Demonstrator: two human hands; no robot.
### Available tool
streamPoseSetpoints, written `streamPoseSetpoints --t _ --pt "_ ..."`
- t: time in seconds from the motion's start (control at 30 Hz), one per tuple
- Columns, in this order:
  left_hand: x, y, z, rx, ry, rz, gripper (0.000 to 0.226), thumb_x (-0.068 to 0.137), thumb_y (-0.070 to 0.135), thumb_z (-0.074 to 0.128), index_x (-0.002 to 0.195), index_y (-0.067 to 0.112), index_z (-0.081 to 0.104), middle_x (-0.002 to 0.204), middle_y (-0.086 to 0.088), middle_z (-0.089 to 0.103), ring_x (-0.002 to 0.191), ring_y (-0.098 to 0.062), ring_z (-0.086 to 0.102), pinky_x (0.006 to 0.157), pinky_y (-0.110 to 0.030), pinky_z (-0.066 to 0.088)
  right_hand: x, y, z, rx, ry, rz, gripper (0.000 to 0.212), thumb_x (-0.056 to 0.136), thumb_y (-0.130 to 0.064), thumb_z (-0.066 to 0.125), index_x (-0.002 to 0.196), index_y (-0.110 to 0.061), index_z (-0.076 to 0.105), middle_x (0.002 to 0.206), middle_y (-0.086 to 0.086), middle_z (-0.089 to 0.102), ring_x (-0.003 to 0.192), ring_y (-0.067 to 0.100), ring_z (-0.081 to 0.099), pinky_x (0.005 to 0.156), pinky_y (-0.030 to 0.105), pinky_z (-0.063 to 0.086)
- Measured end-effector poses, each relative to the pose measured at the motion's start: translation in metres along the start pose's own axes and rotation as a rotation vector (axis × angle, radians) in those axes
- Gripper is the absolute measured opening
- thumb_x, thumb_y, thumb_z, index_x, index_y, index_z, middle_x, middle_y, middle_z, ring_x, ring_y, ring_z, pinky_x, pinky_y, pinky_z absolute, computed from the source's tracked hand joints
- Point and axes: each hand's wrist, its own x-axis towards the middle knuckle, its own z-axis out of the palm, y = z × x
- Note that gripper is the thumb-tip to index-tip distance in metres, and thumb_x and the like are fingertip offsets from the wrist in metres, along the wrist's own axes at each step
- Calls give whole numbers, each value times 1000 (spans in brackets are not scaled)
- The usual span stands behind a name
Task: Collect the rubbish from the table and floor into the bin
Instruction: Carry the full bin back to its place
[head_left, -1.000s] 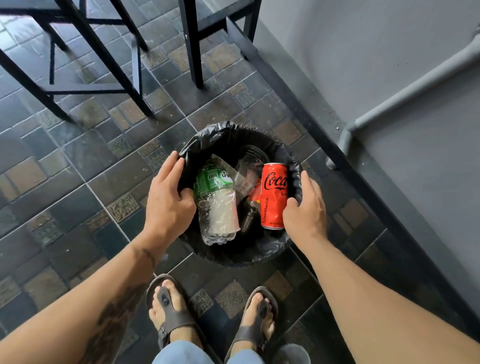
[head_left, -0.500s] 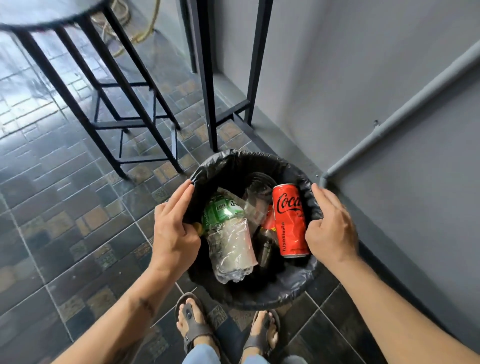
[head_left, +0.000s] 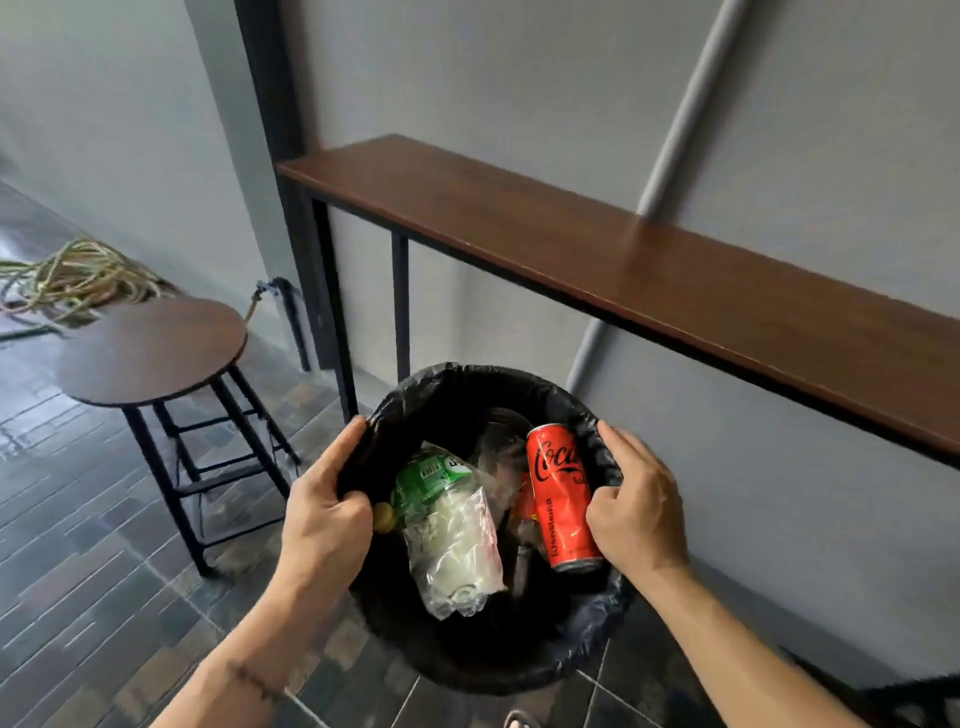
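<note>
Round black-lined bin, gripped at opposite rims by left hand and right hand; contents: red drink can, crushed clear green-labelled plastic bottle.

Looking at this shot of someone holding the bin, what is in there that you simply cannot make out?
All in the head view:
- Bin bottom: dark, covered by rubbish.
- Items between the crumpled plastic bottle and red can: partly hidden and in shadow, not identifiable.
- Left hand and right hand fingertips: curled over the rim, into the liner.
- Feet: cut off by the bottom edge.
- Hose: blurred, partly behind the stool.
</note>
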Motion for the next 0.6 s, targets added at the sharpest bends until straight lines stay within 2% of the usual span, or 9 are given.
streamPoseSetpoints --t 0.1,0.27,0.5,0.6 --pt "-23 28 -5 61 -91 49 87 80 -20 34 140 38 56 89 -17 74 56 -26 63 55 -32 53 -35 -15 -35 -28 88 52 73 74 10 50 143 -14 52 147 3 53 131 24 51 108 27 33" --pt "-61 65 11 190 -280 76 83 79 -14 38 143 37 53 63 -10 68 53 -24 62 55 -34 55 -96 -21 -97 -79 178 182 72 79 9 52 145 -18 49 149 -1 50 132 23 48 110 34 39" --pt "-122 92 77 384 -568 191 81 78 -11 39 145 31 51 69 -9 71 57 -25 68 51 -30 54 -171 -2 -187 -164 328 416 69 81 3 53 144 -23 49 147 -3 51 131 24 49 108 39 42" --pt "-142 101 98 400 -602 228 82 76 -14 39 145 28 53 68 -11 72 49 -19 66 46 -25 51 -185 5 -213 -182 342 466 66 82 0 54 143 -24 50 146 -2 53 131 26 49 106 41 44"
